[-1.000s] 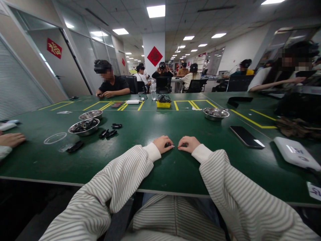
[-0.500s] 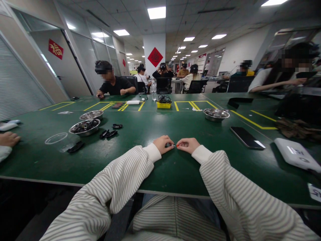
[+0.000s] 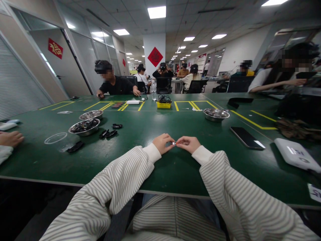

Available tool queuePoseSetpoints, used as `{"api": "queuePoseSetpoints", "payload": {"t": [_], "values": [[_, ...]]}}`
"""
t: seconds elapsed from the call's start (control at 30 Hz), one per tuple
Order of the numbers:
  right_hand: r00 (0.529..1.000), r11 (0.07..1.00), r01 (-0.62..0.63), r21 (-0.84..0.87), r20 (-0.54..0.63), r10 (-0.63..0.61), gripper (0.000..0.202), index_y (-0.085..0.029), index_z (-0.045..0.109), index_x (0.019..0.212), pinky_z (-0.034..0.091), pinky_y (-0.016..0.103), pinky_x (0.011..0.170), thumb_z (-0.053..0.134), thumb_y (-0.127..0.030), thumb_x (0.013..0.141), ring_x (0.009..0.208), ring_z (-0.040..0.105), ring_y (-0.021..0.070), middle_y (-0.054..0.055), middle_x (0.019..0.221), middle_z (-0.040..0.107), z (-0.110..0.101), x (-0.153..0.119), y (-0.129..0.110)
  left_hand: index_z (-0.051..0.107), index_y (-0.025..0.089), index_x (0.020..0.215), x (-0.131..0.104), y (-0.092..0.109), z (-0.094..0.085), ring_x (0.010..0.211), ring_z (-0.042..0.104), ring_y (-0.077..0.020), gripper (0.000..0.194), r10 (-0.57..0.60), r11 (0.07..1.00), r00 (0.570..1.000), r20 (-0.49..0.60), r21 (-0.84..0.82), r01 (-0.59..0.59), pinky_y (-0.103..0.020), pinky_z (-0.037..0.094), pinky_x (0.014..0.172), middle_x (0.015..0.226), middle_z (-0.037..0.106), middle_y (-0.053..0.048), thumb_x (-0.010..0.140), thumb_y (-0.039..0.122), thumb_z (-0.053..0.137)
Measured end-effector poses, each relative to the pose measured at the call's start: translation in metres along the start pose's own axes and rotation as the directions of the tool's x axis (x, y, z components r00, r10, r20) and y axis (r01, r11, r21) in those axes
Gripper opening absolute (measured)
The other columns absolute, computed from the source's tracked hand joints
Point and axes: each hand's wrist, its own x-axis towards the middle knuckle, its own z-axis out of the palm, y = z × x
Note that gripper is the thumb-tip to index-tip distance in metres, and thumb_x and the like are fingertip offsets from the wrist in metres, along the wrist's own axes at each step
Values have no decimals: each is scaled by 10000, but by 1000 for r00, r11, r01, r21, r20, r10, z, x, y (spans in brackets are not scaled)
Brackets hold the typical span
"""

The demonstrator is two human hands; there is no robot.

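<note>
Above the green table, my left hand pinches a small dark piece with a bright metal end, too small to name. My right hand is closed at the fingertips on a small orange-red piece, its shape mostly covered by the fingers. The two pieces meet, or nearly meet, between my hands; I cannot tell whether they are joined. Several black plastic parts lie to the left of my left hand.
Left stand two steel bowls, the nearer bowl full of dark parts, and a clear plastic cup. Another steel bowl, a phone and a white device are right. A co-worker's hand rests at the left edge.
My hands have come closer together, closing the gap between the two small pieces. Across the table, a person's hand has reached toward the white object.
</note>
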Motion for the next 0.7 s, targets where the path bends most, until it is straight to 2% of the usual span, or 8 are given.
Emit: {"api": "queuePoseSetpoints", "payload": {"t": [0.47,0.7], "values": [[991,991,84,-107,-92,-94,209,-142,628,729,491,249,581,574,-311,618,610,590,145,54,689,646,-5,-1,-8,559,183,819,1,4,-5,701,475,-108,210,-6,998,1000,-16,61,7,-228,389,645,757,535,-24,742,338,440],[995,992,76,-104,-60,-83,216,-152,631,729,490,254,578,573,-328,617,604,591,148,50,692,648,-3,-1,-7,558,186,815,1,7,-6,704,475,-109,214,-8,998,999,-41,58,11,-229,386,653,759,539,-23,750,342,428]]}}
